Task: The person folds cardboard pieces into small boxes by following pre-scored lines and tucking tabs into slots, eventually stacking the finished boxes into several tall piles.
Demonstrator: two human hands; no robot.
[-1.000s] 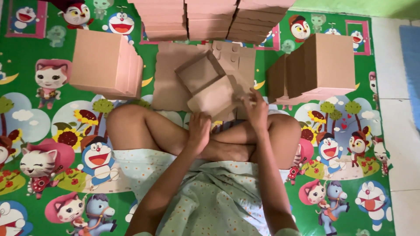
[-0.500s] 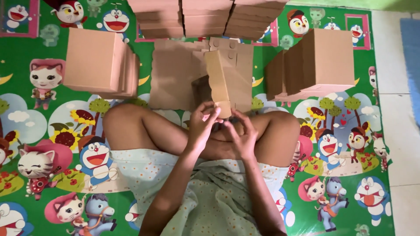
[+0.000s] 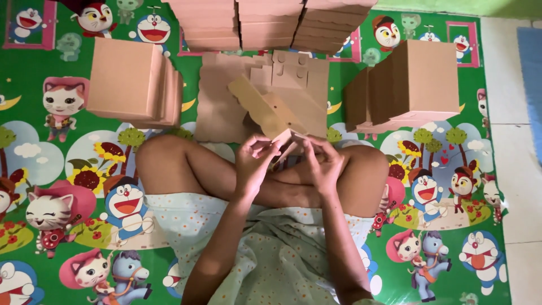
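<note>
Cardboard box blank [image 3: 265,110] is being pinched at its near corner by your left hand [image 3: 255,161] and right hand [image 3: 326,164], fingers closed on it; keep creasing squarely along the fold.

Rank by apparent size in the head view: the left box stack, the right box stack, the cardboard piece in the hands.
1-2. Left box stack and right box stack: look alike, no ranking.
3. Cardboard piece, held in both hands.

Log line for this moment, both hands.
left hand: grips cardboard box | right hand: grips same box | flat blanks: beneath
</note>
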